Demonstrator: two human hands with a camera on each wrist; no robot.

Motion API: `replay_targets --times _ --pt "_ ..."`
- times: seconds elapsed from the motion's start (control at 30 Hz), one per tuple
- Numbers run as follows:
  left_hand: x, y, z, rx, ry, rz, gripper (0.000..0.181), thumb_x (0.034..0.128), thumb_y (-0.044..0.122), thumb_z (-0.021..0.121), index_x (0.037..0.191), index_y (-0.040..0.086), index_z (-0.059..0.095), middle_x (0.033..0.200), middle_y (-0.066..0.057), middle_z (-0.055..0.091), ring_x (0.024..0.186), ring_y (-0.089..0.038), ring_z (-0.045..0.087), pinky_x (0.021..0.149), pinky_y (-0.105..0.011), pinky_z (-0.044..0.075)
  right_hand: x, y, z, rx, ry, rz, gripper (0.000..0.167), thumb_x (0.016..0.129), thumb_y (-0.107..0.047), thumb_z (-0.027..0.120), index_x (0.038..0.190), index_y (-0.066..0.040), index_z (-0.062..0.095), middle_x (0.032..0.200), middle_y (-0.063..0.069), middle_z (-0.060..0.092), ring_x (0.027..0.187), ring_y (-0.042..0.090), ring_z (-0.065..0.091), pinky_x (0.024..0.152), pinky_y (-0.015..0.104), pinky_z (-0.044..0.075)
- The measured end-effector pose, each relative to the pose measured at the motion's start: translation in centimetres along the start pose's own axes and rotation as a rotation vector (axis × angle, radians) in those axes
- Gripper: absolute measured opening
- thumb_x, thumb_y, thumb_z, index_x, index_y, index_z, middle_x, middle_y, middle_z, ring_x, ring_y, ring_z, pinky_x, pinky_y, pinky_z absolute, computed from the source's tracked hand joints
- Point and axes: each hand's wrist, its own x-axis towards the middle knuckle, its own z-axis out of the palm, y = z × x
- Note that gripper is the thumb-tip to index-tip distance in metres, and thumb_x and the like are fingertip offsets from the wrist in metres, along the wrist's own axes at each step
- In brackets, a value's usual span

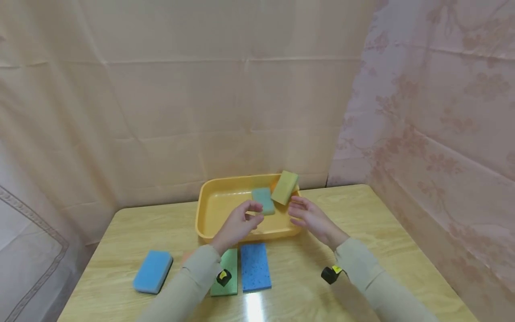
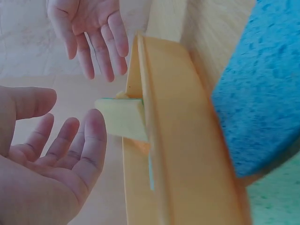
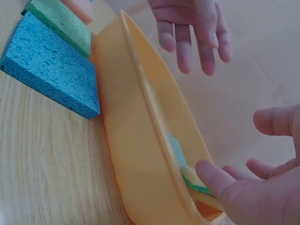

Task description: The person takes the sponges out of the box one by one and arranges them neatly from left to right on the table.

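Observation:
Both hands hover over a yellow tray (image 1: 207, 210), and neither holds anything. My left hand (image 1: 237, 223) is above the tray's front middle, its fingers loosely bent and apart from the thumb. Over the tray's right end is my right hand (image 1: 311, 219), relaxed, palm turned inward. Closest to its fingertips, a yellow sponge (image 1: 284, 188) leans tilted at the right end of the tray; the right wrist view shows its green layer (image 3: 197, 186). A pale teal sponge (image 1: 263, 199) lies beside it. Something orange (image 1: 274, 184) shows partly behind the yellow sponge.
On the wooden table (image 1: 297, 286) before the tray lie a speckled blue sponge (image 1: 255, 268) and a green sponge (image 1: 230, 286), with a pinkish-orange piece (image 1: 187, 256) mostly behind the left sleeve. Farther left is a blue sponge (image 1: 152, 270) with a dark underside. Curtains (image 1: 241, 89) hang behind.

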Motion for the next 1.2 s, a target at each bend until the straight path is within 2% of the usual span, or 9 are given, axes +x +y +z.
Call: replay_targets --times 0.1,0.23,0.43,0.63,0.8,0.9,1.07,1.13,1.2 --pt "1.1 0.7 0.3 0.008 0.005 -0.012 0.026 0.1016 0.020 0.064 0.125 0.010 0.059 0.124 -0.007 0.061 0.098 -0.026 0.066 0.086 -0.043 0.057 0.3 0.0 0.0 0.023 -0.004 -0.002 0.068 0.105 -0.009 0.052 0.158 0.005 0.011 0.161 0.030 0.019 0.147 0.045 0.024 0.116 0.052 0.032" --pt "2.5 1.3 0.8 0.010 0.027 -0.008 0.029 0.1007 0.019 0.066 0.125 0.005 0.059 0.123 -0.011 0.062 0.104 -0.029 0.066 0.085 -0.039 0.058 0.6 -0.3 -0.1 0.049 -0.016 -0.005 0.067 0.107 -0.010 0.048 0.158 0.006 0.008 0.161 0.030 0.018 0.147 0.045 0.023 0.117 0.052 0.029" --pt "4.8 1.6 1.3 0.015 0.012 -0.042 0.036 0.1010 0.016 0.064 0.133 0.002 0.058 0.130 -0.018 0.060 0.108 -0.028 0.063 0.086 -0.040 0.058 1.3 -0.6 -0.7 0.058 0.010 0.010 0.064 0.108 -0.010 0.044 0.158 0.006 0.008 0.158 0.033 0.023 0.148 0.045 0.023 0.118 0.054 0.026" --pt "7.0 1.6 1.6 0.016 0.021 -0.087 0.034 0.1025 0.014 0.061 0.133 0.001 0.057 0.129 -0.018 0.061 0.111 -0.033 0.063 0.087 -0.039 0.057 1.8 -0.8 -1.0 0.081 0.028 0.028 0.064 0.109 -0.011 0.043 0.159 0.006 0.006 0.160 0.032 0.021 0.149 0.044 0.020 0.119 0.052 0.024" --pt "8.3 1.6 1.9 -0.042 0.015 -0.147 0.036 0.1036 0.012 0.057 0.136 -0.002 0.054 0.132 -0.021 0.059 0.119 -0.037 0.059 0.092 -0.043 0.055 2.0 -0.6 -0.8 0.105 0.034 0.038 0.062 0.109 -0.009 0.040 0.159 0.004 0.006 0.161 0.031 0.020 0.150 0.042 0.019 0.120 0.052 0.024" --pt "9.0 1.4 2.0 -0.045 0.019 -0.166 0.036 0.1036 0.012 0.056 0.137 -0.002 0.054 0.132 -0.021 0.059 0.121 -0.039 0.057 0.092 -0.043 0.055 2.3 -0.6 -0.6 0.101 0.035 0.038 0.060 0.109 -0.009 0.039 0.159 0.004 0.008 0.160 0.031 0.023 0.149 0.042 0.021 0.119 0.052 0.025" --pt "9.9 1.0 2.1 -0.022 0.006 -0.196 0.039 0.1042 0.010 0.053 0.141 -0.004 0.051 0.135 -0.021 0.057 0.126 -0.040 0.055 0.095 -0.045 0.054 2.7 -0.6 -0.3 0.098 0.015 0.045 0.062 0.110 -0.011 0.040 0.160 0.003 0.007 0.160 0.030 0.024 0.149 0.042 0.021 0.120 0.050 0.025" --pt "10.3 0.8 2.2 0.003 -0.002 -0.211 0.040 0.1043 0.010 0.053 0.142 -0.004 0.050 0.136 -0.021 0.057 0.126 -0.039 0.055 0.094 -0.043 0.054 2.8 -0.6 -0.3 0.099 0.004 0.047 0.062 0.110 -0.011 0.039 0.160 0.003 0.005 0.160 0.030 0.023 0.150 0.041 0.020 0.120 0.050 0.024" --pt "10.6 0.5 2.3 0.035 -0.008 -0.221 0.039 0.1037 0.009 0.053 0.140 -0.004 0.052 0.136 -0.021 0.058 0.122 -0.039 0.057 0.088 -0.036 0.055 3.0 -0.6 -0.3 0.097 -0.004 0.047 0.062 0.110 -0.010 0.038 0.159 0.004 0.003 0.160 0.031 0.022 0.150 0.042 0.019 0.120 0.051 0.023"
